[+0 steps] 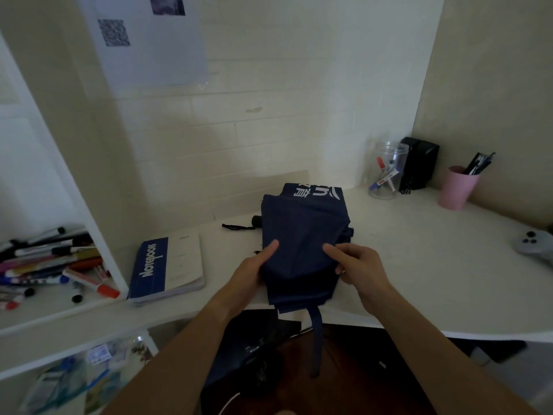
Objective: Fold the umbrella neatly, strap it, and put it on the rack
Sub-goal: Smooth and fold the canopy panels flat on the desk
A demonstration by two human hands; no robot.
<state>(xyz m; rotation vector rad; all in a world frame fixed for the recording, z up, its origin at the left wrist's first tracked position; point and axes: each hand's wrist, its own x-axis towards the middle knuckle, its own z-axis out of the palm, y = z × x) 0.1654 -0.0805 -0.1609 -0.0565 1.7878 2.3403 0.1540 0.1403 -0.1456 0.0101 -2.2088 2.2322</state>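
A navy blue collapsed umbrella [303,226] with white lettering lies flat on the white desk [419,265], its fabric spread in loose panels. Its black handle [256,220] with a wrist loop sticks out at the back left. Its closing strap [316,330] hangs down over the desk's front edge. My left hand [254,268] grips the fabric's near left edge, thumb on top. My right hand [357,265] pinches the near right edge of the fabric.
A blue and white notebook [167,268] lies left of the umbrella. Shelves at the left hold several markers [51,265]. At the back right stand a clear jar of markers [386,172], a black box [419,163] and a pink pen cup [457,187]. A grey controller [535,244] sits far right.
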